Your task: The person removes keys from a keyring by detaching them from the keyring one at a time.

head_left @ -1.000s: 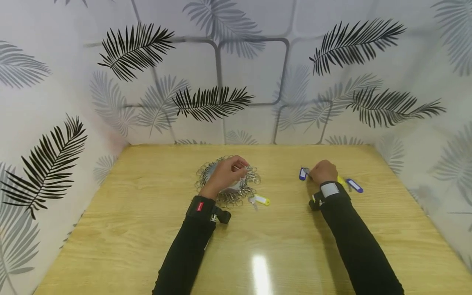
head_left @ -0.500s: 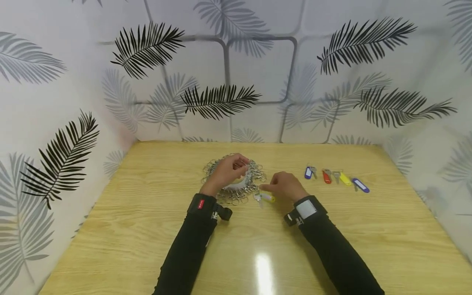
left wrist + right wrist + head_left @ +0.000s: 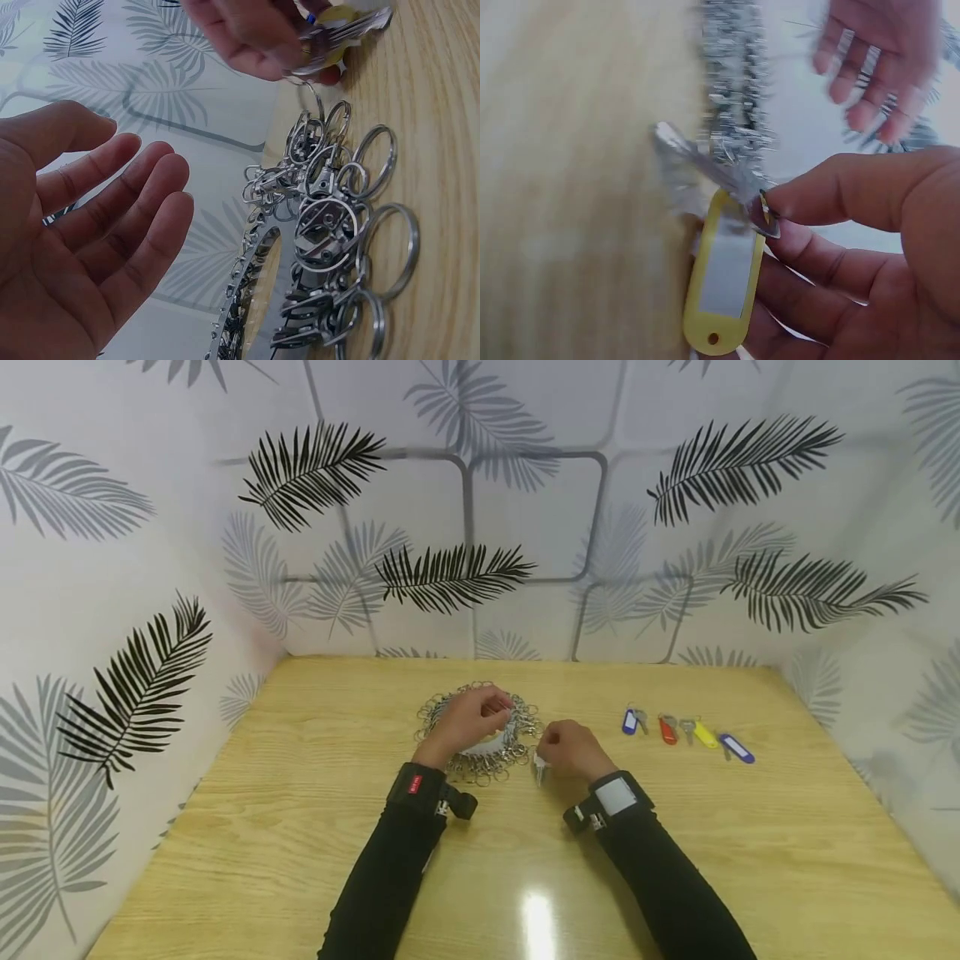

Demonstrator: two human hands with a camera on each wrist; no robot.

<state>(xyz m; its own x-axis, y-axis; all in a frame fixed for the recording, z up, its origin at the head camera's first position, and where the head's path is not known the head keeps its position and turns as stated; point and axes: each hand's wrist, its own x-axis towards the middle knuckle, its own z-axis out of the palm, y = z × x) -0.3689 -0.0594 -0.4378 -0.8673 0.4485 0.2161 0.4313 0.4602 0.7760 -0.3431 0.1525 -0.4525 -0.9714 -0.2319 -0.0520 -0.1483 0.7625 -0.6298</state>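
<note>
Leaf-patterned walls (image 3: 135, 577) are closing in the wooden table (image 3: 300, 827) on the left, back and right, leaving only the near edge open, and wide bare wood is lying in front of both forearms.

Left of centre, a heap of metal key rings (image 3: 487, 752) is sitting around a pale middle that the left hand (image 3: 468, 720) is mostly covering. That hand is hovering over the heap with its fingers (image 3: 142, 187) loosely spread and gripping nothing, as the left wrist view shows; there the rings (image 3: 337, 232) are running off the lower edge of the picture.

Just right of the heap, the right hand (image 3: 566, 750) is pinching a yellow key tag (image 3: 724, 289) with a metal key (image 3: 697, 161) attached, between thumb and fingers. From the head view only a small pale sliver is showing below the knuckles, so the tag is nearly all hidden there. In the right wrist view the key is blurring, and I cannot tell whether it is touching the table or the heap.

Well to the right, a row of tagged keys is lying apart from both hands: blue (image 3: 628, 722), red (image 3: 667, 729), yellow (image 3: 705, 734) and another blue (image 3: 737, 748). Their metal parts are too small to make out.
</note>
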